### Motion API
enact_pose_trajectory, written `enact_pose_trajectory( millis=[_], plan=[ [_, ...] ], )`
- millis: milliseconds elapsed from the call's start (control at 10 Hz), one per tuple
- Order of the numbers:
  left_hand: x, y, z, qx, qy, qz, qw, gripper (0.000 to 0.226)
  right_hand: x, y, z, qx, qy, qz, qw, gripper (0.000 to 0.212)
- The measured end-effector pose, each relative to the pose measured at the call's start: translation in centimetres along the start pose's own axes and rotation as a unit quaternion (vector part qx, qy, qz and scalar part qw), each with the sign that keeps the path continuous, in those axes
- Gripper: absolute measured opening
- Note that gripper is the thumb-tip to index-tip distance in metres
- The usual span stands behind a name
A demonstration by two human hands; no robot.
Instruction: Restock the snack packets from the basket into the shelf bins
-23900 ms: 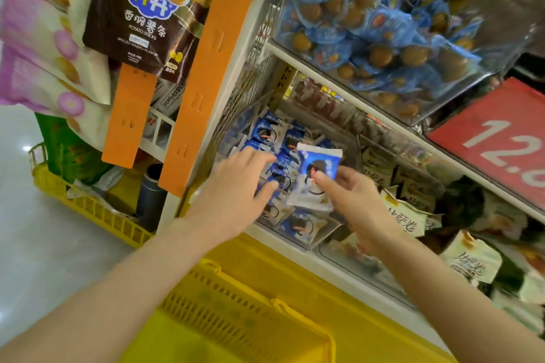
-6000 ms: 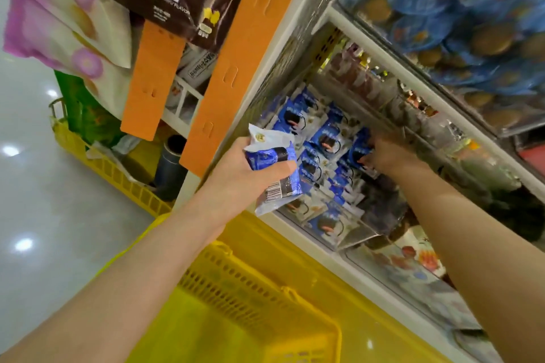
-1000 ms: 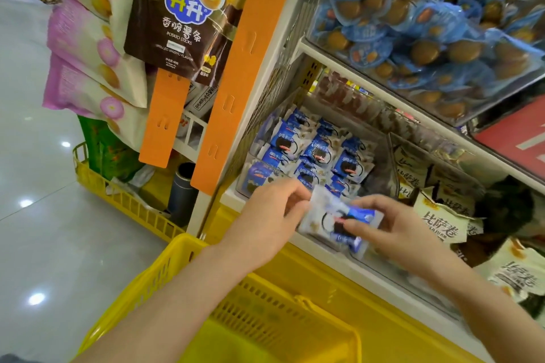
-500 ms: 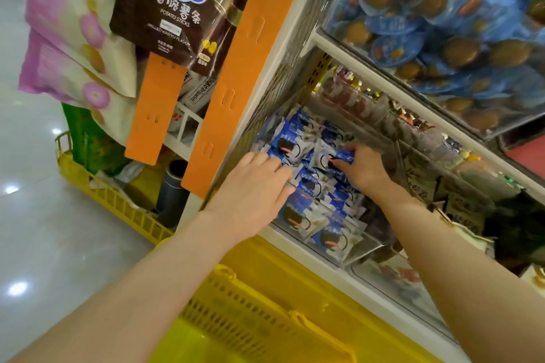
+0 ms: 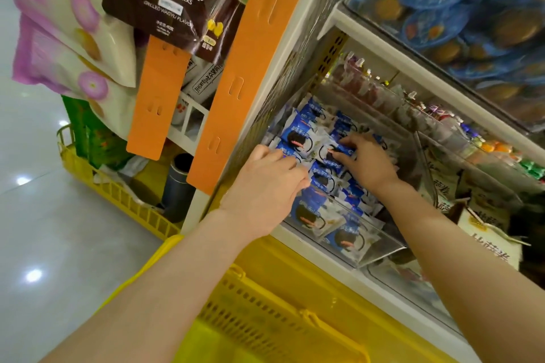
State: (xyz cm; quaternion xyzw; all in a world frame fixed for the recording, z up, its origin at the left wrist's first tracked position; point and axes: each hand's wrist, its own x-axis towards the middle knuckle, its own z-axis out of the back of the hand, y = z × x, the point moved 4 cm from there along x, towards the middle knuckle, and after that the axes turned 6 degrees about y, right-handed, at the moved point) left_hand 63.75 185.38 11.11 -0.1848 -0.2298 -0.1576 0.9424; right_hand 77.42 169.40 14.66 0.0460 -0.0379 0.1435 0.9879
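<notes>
Now both our hands are inside the clear bin (image 5: 380,253) on the shelf, where a second ago they were out in front of it passing a blue-and-white snack packet (image 5: 334,156) between them; our right hand (image 5: 368,162) has carried that packet in and pinches it between thumb and fingertips against the others near the middle of the bin, while our left hand (image 5: 268,186) lies flat and loosely spread over the packets at the left, holding nothing that we can make out and seemingly pressing the stack (image 5: 312,215) down; we judge this packet is all but placed, the bin looks nearly full, and the yellow basket (image 5: 280,318) below us is where we would reach next
</notes>
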Motion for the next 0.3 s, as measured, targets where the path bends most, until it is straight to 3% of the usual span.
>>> enact_pose_trajectory(
  millis=[300],
  plan=[
    [0.3, 0.2, 0.2, -0.016, 0.056, 0.022, 0.998, 0.024, -1.6, 0.7, 0.4, -0.037, 0.019, -0.035, 0.999, 0.051]
  ],
)
